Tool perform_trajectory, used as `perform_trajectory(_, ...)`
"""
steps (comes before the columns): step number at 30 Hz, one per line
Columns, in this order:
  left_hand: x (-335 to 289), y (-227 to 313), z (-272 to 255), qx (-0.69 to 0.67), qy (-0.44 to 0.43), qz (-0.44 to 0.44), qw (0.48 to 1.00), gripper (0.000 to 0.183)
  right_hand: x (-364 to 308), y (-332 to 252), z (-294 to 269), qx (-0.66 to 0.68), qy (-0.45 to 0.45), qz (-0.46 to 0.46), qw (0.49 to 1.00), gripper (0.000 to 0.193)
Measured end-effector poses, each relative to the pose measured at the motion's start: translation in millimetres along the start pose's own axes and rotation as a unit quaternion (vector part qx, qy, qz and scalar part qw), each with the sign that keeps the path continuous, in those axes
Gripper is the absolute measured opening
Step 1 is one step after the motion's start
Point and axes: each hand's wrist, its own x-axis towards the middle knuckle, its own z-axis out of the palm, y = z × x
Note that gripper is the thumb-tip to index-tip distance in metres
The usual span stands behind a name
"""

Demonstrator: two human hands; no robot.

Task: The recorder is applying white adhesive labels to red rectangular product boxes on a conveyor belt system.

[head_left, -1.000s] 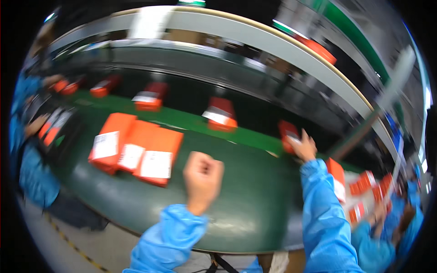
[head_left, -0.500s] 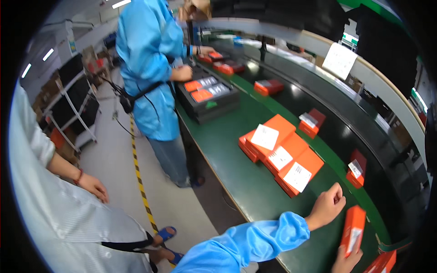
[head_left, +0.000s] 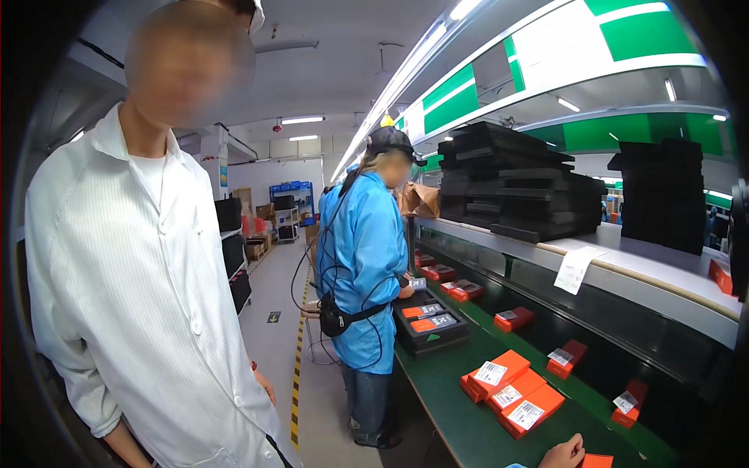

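Observation:
My left hand [head_left: 563, 452] shows at the lower edge with its fingers curled in and nothing visible in them. Just to its right lies part of an orange box [head_left: 597, 462], cut off by the picture's edge. Beyond the hand, a group of orange boxes with white labels [head_left: 538, 404] rests on the green tabletop [head_left: 445, 382], some stacked on others. My right hand is out of view.
A co-worker in blue [head_left: 363, 265] stands at a black tray [head_left: 437, 341] holding orange items. Another person in a white coat [head_left: 156, 312] stands close at left. Red boxes [head_left: 566, 359] lie spaced along the dark conveyor. Black trays [head_left: 523, 187] are stacked on the shelf.
My view has swung upward, so my right hand and the orange box in it have dropped out of sight. The co-worker's hand has moved from the conveyor's boxes to the black tray.

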Motion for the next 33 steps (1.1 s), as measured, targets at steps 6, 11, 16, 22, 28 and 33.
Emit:
perform_trajectory(6, -23, 19, 5, -0.228, -0.018, -0.111, 0.967, 0.010, 16, 7, -12, 0.365, -0.093, 0.009, 0.926, 0.010)
perform_trajectory(11, -53, 94, -52, -0.334, -0.279, -0.136, 0.890, 0.021, -13, -53, -26, 0.475, -0.273, 0.086, 0.832, 0.031)
perform_trajectory(16, -79, 52, -63, -0.330, -0.358, -0.226, 0.844, 0.015, -40, -60, -11, 0.558, -0.304, 0.163, 0.755, 0.033)
perform_trajectory(22, -67, 89, -95, -0.407, -0.478, -0.411, 0.661, 0.018, -56, -30, -28, 0.529, -0.384, 0.211, 0.727, 0.041)
perform_trajectory(28, -81, 85, -82, -0.457, -0.460, -0.412, 0.640, 0.020, -54, -24, -34, 0.581, -0.425, 0.271, 0.639, 0.036)
perform_trajectory(33, -97, 90, -89, -0.469, -0.482, -0.371, 0.641, 0.020, -66, -17, -52, 0.570, -0.451, 0.259, 0.636, 0.038)
